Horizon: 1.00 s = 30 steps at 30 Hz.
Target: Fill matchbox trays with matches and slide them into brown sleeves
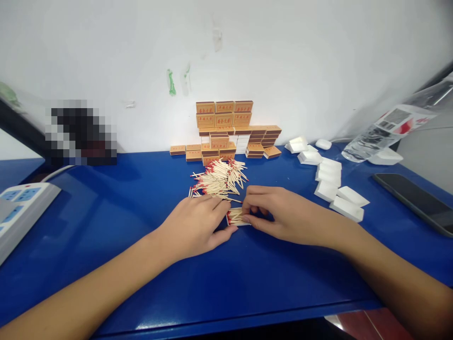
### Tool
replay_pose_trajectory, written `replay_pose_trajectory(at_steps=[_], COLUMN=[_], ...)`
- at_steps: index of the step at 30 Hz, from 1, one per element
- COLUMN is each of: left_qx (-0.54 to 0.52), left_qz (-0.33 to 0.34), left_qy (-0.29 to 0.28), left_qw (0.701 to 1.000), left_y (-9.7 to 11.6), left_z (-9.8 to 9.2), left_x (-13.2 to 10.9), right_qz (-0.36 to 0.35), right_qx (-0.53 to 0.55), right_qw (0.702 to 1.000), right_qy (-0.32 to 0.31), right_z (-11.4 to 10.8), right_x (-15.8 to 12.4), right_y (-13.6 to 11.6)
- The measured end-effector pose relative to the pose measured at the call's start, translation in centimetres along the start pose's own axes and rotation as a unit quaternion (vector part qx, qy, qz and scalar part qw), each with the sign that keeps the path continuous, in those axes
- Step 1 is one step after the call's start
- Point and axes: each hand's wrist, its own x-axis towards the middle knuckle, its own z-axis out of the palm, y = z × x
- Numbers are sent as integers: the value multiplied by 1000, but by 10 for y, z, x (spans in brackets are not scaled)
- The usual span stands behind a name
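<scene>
My left hand (pixel 196 224) and my right hand (pixel 279 215) meet on the blue table (pixel 141 264), both curled round a small white matchbox tray (pixel 236 216) filled with red-tipped matches. The left fingers press its left end, the right fingers pinch its right side. Just behind the hands lies a loose heap of matches (pixel 220 177). Farther back, against the white wall, orange matchboxes (pixel 226 130) stand stacked in a pile.
Several empty white trays (pixel 334 184) lie scattered at the right. A dark phone (pixel 415 200) rests at the far right, near a clear plastic bag (pixel 385 127). A white power strip (pixel 21 205) sits at the left edge. The table's front edge runs close below my forearms.
</scene>
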Motion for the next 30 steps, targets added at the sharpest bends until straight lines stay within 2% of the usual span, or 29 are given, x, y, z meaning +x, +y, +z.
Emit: replay_pose_trajectory(at_steps=[3,8,19,30], left_qx=[-1,-2,-10,9], left_qz=[0,1,4,0], left_qy=[-2,-2,-1,2], left_qw=[1000,1000,1000,1000], left_y=[0,0,0,0], left_z=[0,0,1,1], left_x=[0,0,0,1], right_qz=[19,12,-52,-37], right_qx=[1,25,70,9], right_qw=[1000,999,996,999], right_qy=[-8,-17,-10,28], right_z=[1,2,2,-1], right_x=[1,2,0,1], right_y=[0,2,-2,2])
